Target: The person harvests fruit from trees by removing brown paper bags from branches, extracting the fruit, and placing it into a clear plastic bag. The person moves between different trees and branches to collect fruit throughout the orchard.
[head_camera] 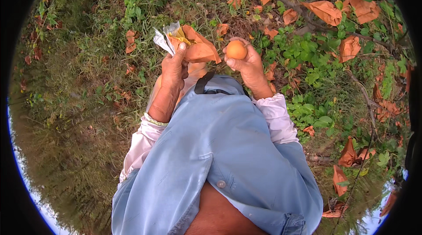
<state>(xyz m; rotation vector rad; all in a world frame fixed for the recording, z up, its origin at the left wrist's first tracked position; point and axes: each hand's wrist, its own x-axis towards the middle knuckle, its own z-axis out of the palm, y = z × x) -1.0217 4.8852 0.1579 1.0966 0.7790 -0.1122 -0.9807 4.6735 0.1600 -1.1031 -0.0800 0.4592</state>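
Note:
In my right hand rests a round orange-brown fruit, with my thumb and fingers around it. A short stem seems to stick out on its right side. My left hand pinches an orange paper bag, its torn or opened end showing a yellow inner layer. Crumpled white and clear film is held with it, on the bag's left. The two hands are apart, in front of my waist, with the bag's right corner near the fruit.
Branches with orange paper bags reach in from the upper right, and more hang on the lower right. Grass, leafy weeds and fallen orange paper pieces cover the ground. A black strap crosses at my waist.

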